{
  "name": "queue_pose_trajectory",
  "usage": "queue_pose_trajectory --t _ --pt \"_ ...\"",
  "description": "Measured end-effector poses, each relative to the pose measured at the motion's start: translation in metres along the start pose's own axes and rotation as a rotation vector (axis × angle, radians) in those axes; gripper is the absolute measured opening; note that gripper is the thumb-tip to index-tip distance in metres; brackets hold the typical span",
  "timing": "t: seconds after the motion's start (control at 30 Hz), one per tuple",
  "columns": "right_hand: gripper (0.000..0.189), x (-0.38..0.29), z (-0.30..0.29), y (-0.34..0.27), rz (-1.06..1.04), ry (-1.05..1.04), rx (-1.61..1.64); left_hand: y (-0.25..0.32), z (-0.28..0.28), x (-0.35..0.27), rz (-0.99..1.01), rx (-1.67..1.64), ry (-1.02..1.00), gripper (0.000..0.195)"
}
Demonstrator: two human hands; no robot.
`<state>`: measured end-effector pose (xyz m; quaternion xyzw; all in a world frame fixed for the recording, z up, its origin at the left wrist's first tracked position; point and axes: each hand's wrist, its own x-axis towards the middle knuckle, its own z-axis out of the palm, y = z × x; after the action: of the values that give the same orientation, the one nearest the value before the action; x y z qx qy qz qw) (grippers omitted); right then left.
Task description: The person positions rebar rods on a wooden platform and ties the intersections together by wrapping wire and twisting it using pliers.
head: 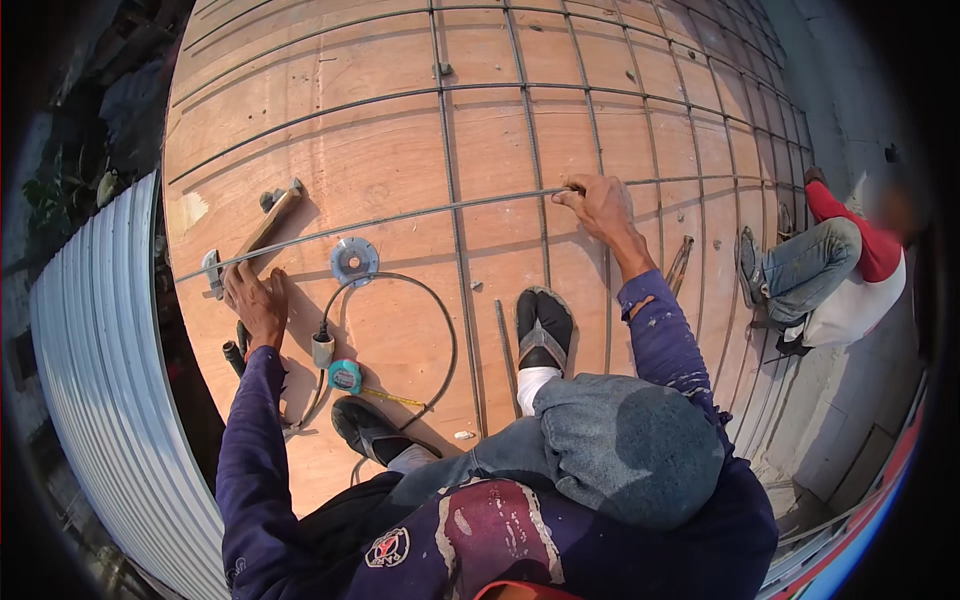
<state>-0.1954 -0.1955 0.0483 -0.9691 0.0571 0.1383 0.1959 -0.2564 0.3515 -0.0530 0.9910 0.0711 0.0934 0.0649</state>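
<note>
My right hand [600, 210] grips a long ribbed steel reinforcing bar [390, 217] with thumb and fingers. Toward the bar's left end, the fingers of my left hand [256, 304] are closed at the same bar. Its shadow falls apart from it on the plywood deck [397, 322]. A hammer [264, 219] with a wooden handle lies under the bar, its metal head just beyond my left fingertips. Between my hands rests a round metal cutting disc [354, 261]. Other bars [534, 150] cross the deck in a grid.
A black cable [450, 322] with a connector [322, 350] loops near my feet, beside a teal tape measure [345, 376]. Pliers [680, 264] lie right of my forearm. A co-worker [817, 262] crouches at the right edge. Corrugated metal sheeting [112, 337] lies beyond the deck's left edge.
</note>
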Motion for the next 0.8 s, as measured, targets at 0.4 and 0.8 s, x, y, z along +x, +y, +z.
queue_pose_trajectory --t 0.4,0.8 --pt "0.035 0.009 0.004 0.005 0.052 0.026 0.045 0.016 -0.058 0.010 0.554 -0.051 -0.581 0.017" --pt "0.040 0.005 0.042 0.020 0.092 -0.031 0.088 0.054 -0.012 -0.002 -0.645 -1.256 -0.602 0.038"
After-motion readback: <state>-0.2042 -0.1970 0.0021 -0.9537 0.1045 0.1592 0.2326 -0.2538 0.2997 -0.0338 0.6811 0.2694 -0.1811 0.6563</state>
